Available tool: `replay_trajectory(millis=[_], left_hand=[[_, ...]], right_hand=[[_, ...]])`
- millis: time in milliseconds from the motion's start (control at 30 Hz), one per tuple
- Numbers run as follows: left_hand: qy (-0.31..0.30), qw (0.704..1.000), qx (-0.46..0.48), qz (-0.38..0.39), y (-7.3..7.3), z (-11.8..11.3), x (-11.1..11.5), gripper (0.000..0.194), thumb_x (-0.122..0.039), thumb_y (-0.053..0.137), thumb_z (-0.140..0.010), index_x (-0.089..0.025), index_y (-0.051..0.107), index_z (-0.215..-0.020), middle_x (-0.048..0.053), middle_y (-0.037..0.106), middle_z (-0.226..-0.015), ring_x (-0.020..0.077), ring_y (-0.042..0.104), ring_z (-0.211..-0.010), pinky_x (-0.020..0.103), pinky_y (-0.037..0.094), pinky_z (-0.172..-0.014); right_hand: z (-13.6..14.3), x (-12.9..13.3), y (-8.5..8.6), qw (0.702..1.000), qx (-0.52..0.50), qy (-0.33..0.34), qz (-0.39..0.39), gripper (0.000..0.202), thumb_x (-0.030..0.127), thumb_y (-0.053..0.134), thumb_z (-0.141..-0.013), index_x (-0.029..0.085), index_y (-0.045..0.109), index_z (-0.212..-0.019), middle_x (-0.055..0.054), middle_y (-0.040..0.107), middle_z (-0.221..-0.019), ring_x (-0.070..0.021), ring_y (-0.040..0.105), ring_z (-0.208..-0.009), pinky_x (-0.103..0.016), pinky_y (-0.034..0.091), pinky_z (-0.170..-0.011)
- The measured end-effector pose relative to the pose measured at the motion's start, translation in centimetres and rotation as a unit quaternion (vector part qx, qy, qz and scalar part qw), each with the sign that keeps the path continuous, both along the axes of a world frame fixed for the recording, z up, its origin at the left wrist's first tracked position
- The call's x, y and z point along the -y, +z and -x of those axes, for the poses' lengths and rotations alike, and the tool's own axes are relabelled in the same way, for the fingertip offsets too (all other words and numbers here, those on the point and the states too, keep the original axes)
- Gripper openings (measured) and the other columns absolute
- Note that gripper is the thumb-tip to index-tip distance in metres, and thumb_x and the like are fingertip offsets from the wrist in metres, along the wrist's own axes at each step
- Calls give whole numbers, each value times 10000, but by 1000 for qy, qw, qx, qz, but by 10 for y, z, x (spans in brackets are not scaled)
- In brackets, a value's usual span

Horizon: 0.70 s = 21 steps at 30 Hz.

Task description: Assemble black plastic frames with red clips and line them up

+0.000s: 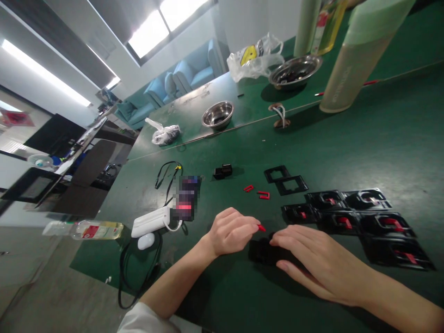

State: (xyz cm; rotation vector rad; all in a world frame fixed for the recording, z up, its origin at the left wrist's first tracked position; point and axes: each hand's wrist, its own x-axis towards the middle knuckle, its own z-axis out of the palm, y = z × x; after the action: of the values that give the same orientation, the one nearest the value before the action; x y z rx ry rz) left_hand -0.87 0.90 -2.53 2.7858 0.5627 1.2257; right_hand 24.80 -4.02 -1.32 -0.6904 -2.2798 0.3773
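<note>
My left hand (234, 231) is closed, pinching a small red plastic clip (262, 228) at its fingertips. Just to the right, my right hand (312, 259) has its fingers and thumb around a dark black plastic part (263, 251) low over the table; shadow and fingers hide much of its shape. Two loose red clips, one bent piece (249, 188) and one U-shaped piece (263, 195), lie beyond my left hand. Behind my right hand, several black square plates with red pieces (347, 222) are laid side by side. Two overlapping black square frames (293, 185) lie farther back.
A black block-like part (222, 171), a phone (187, 196) and a white power bank (151, 222) with cables lie left. Metal bowls (218, 114), a plastic bag (255, 58) and a tall green-capped bottle (357, 64) stand farther back. An oil bottle (99, 230) lies at the left edge.
</note>
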Motion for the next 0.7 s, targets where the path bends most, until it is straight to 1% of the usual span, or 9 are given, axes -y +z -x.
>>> replay_trajectory(millis=[133, 267, 333, 433, 600, 700], left_hand=[[-35, 997, -6, -70, 3, -2, 2, 133, -131, 591, -995, -160, 596, -1125, 88, 819, -1024, 147, 709, -758, 310, 528, -699], [-54, 992, -16, -110, 12, -7, 5, 95, -136, 609, -984, -164, 595, -1073, 81, 823, -1014, 141, 678, -722, 310, 535, -687], [-59, 992, -19, -112, 15, -10, 7, 92, -135, 620, -974, -171, 593, -1054, 70, 825, -999, 133, 669, -708, 305, 535, -684], [-60, 992, -19, -113, 17, -12, 8, 110, -137, 640, -961, -179, 593, -1052, 60, 827, -1010, 120, 663, -692, 295, 536, -678], [-56, 992, -34, -109, 14, -11, 8, 114, -168, 637, -985, -201, 592, -1084, 41, 831, -1071, 104, 682, -723, 281, 547, -693], [-61, 994, -17, -84, 11, -11, 7, 129, -174, 599, -1011, -177, 591, -1140, 63, 828, -1067, 111, 706, -747, 289, 546, -702]], right_hand=[[1, 0, -4, 1000, -18, -9, 17, 188, 237, 511, -1088, 165, 582, -1245, -66, 741, -987, -187, 696, -810, -311, 580, -747], [0, -1, -10, 999, -40, -25, 27, 214, 227, 546, -1084, 158, 573, -1284, -57, 737, -976, -164, 698, -789, -276, 570, -693], [0, -2, -10, 998, -50, -26, 30, 207, 208, 549, -1082, 153, 579, -1279, -54, 737, -970, -153, 700, -789, -261, 566, -686], [0, -3, -9, 998, -62, -11, 12, 170, 157, 568, -1066, 156, 603, -1233, -42, 740, -956, -137, 696, -774, -250, 560, -693], [1, -2, -7, 998, -65, -1, -3, 154, 127, 594, -1049, 149, 627, -1198, -45, 739, -942, -135, 687, -767, -251, 555, -702], [1, -2, -8, 998, -63, -13, -9, 113, 129, 611, -1042, 158, 631, -1150, -38, 730, -913, -136, 680, -746, -255, 549, -701]])
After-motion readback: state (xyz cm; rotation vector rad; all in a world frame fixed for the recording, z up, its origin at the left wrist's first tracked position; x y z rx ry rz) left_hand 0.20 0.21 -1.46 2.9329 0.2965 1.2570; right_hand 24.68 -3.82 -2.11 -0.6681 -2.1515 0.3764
